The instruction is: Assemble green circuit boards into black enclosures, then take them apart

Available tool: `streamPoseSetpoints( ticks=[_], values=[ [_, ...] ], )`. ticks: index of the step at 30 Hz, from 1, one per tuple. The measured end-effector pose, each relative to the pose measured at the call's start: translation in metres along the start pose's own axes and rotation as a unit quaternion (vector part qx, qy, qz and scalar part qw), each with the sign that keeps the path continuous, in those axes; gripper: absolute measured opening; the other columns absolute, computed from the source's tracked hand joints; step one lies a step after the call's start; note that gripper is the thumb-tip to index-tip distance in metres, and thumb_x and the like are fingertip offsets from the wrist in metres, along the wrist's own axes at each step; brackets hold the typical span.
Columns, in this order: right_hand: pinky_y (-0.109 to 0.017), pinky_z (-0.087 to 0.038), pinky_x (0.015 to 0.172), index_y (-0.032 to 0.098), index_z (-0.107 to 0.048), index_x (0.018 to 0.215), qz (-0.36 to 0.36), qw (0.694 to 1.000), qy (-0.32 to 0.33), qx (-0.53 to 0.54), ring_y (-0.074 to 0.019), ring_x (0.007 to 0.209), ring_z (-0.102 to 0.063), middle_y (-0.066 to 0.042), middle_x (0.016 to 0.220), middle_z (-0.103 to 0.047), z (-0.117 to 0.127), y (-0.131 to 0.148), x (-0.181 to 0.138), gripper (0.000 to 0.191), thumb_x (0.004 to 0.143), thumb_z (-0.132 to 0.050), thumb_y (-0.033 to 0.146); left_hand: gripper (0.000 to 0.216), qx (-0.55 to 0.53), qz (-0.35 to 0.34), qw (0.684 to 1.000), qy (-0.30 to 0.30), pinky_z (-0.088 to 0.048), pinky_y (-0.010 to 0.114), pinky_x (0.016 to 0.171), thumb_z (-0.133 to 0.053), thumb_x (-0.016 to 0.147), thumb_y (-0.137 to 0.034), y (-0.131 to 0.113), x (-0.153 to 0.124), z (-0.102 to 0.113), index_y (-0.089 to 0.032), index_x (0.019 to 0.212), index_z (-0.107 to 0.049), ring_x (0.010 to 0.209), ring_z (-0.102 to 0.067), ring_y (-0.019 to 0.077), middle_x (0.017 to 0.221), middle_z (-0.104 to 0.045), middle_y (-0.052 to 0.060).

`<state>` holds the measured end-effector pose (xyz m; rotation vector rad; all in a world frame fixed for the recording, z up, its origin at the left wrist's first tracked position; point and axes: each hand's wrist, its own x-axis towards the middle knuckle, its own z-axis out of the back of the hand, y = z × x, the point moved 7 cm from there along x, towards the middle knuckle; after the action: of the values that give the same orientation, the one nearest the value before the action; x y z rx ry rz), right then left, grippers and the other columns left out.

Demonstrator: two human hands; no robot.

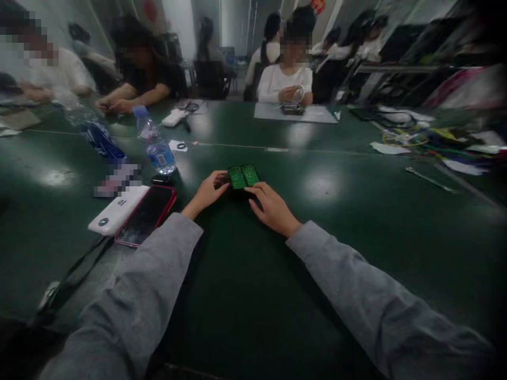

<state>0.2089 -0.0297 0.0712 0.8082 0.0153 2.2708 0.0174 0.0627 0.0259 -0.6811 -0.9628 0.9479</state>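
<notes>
Touching green circuit boards, both hands half-curled, firmness of hold unclear; nearby, a blue-capped bottle, contents indistinct.

The light is dim and murky, seemingly from above: the glossy desk throws back soft pale glare to the right of the green circuit board and in patches beyond it. Dark shadow pools just beneath the board, which itself reads fairly clear. Beyond it, co-workers are blurred, with pixelated faces. Well to its right, cables smear and stretch toward a blackened edge.
</notes>
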Motion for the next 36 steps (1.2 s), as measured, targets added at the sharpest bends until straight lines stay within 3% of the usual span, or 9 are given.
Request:
streamPoseSetpoints(
  ticks=[12,36],
  values=[
    [-0.047,-0.054,0.092,0.016,-0.049,0.133,-0.019,1.0,0.018,-0.007,-0.028,0.108,-0.056,-0.016,0.121,-0.053,0.0012,0.0014,-0.0001,0.034,0.101,-0.042,0.023,0.04,0.011,-0.012,1.0,-0.005,-0.052,0.043,0.096,-0.069,0.088,-0.026,-0.0051,-0.0016,0.0023,-0.019,0.126,-0.057,0.104,-0.067,0.0212,0.116,-0.068,0.011],
    [-0.047,-0.052,0.095,0.015,-0.048,0.135,-0.012,1.0,0.025,-0.015,-0.0287,0.111,-0.055,-0.015,0.122,-0.053,-0.0008,0.0018,0.0006,0.035,0.101,-0.045,0.022,0.044,0.018,-0.018,1.0,0.009,-0.051,0.045,0.098,-0.069,0.089,-0.027,0.0007,-0.0005,0.0021,-0.02,0.129,-0.055,0.109,-0.066,0.0226,0.119,-0.067,0.011]
  ],
)
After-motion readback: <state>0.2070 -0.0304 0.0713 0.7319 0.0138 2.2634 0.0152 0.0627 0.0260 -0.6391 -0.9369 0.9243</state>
